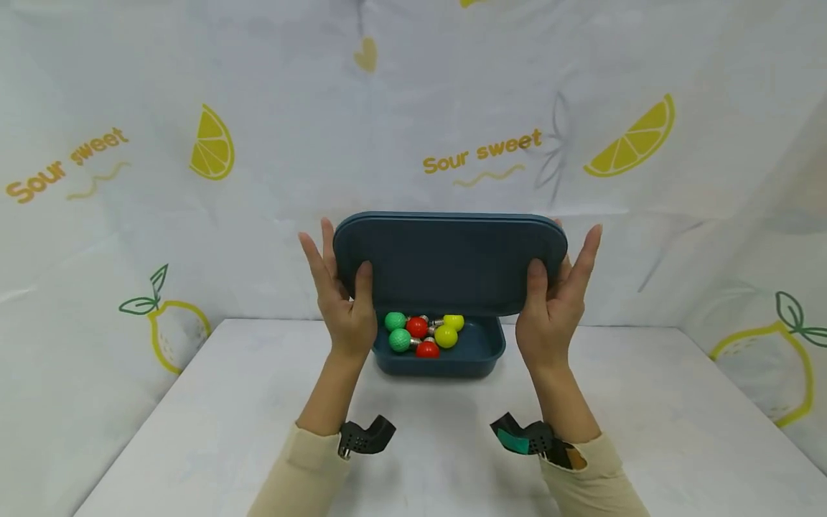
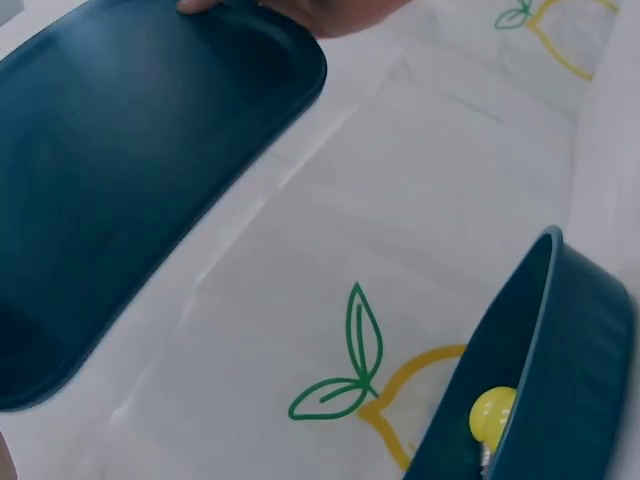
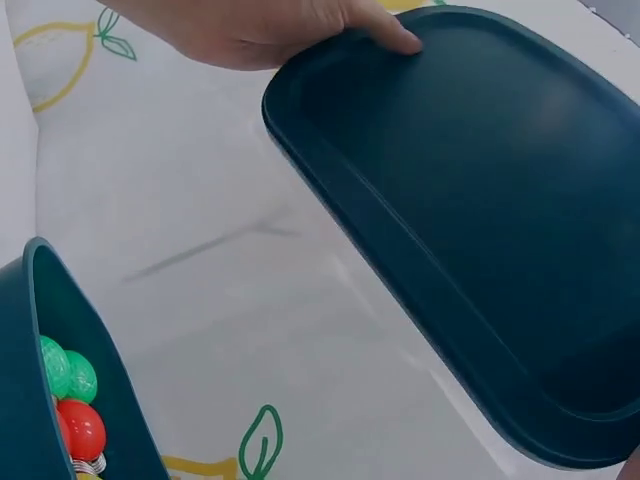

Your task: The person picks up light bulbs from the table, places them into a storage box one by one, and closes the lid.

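Observation:
Both hands hold a dark blue lid [image 1: 450,262] up above the table, one at each short end. My left hand [image 1: 350,319] grips the lid's left end, its thumb lying on the face turned toward me. My right hand [image 1: 549,323] grips the right end the same way, thumb on the near face. Some fingers of each hand stretch out past the lid's edge. Behind and below the lid stands a matching blue box [image 1: 439,366], partly hidden by it. Inside are toy-like light bulbs with metal screw bases: green [image 1: 399,340], red [image 1: 416,328] and yellow [image 1: 446,336].
The box stands on a white table [image 1: 258,431], toward its back edge. A white curtain-like sheet [image 1: 291,143] printed with lemons and lettering hangs behind and at the sides. Black straps [image 1: 366,436] sit on both wrists.

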